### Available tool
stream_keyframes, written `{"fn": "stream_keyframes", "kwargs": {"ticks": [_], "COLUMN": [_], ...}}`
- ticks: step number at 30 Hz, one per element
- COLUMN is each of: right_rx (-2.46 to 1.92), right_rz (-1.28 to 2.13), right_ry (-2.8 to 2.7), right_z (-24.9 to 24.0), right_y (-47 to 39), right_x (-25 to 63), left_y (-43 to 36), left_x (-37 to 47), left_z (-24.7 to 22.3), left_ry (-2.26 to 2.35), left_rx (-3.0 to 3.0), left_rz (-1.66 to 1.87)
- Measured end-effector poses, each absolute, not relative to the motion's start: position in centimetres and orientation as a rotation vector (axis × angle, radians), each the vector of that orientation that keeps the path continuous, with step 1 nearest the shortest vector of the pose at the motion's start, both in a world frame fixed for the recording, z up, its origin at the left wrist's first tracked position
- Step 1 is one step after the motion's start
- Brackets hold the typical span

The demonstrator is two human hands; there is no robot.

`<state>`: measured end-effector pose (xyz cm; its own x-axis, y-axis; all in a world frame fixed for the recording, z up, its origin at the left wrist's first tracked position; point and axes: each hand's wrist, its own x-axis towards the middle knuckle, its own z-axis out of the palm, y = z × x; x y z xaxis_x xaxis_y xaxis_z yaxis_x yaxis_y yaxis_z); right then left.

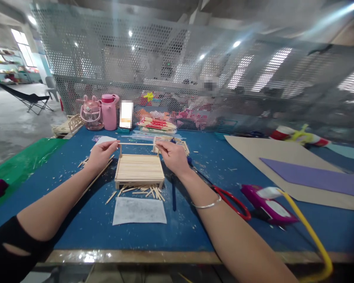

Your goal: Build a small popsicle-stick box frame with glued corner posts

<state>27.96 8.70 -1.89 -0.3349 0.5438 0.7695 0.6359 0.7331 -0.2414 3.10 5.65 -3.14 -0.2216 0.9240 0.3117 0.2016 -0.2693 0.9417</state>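
Observation:
A small bed-like frame built of wooden sticks stands on the blue table, with two uprights at its back. Across the tops of these uprights lies a thin wooden stick. My left hand pinches the stick's left end. At the right end, my right hand is closed on it too, its fingertips partly hidden. Loose short sticks are scattered in front of the frame, and a pale rectangular sheet lies nearer to me.
Right of the frame lie red-handled scissors and a purple tool with a yellow cord. A purple sheet rests on brown board. Pink bottles, a lit phone and bundled sticks stand along the perforated screen.

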Motion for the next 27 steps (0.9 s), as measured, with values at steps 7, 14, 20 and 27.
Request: {"fn": "stream_keyframes", "kwargs": {"ticks": [7,14,20,27], "right_rx": [-0.924,-0.975,-0.924,-0.955], "right_rz": [-0.055,0.421,0.752,0.668], "right_ry": [-2.007,-1.825,-1.662,-1.569], "right_z": [-1.9,-2.4,-3.4,-3.4], "right_y": [8.6,8.9,9.1,9.0], "right_x": [28.0,28.4,29.0,28.2], "left_y": [5.9,5.9,5.8,5.9], "left_x": [3.5,3.7,3.8,3.8], "left_z": [-3.3,-3.4,-3.3,-3.4], "left_ry": [1.527,1.616,1.664,1.642], "left_rx": [1.575,1.639,1.668,1.643], "left_rz": [1.583,1.586,1.576,1.574]}}
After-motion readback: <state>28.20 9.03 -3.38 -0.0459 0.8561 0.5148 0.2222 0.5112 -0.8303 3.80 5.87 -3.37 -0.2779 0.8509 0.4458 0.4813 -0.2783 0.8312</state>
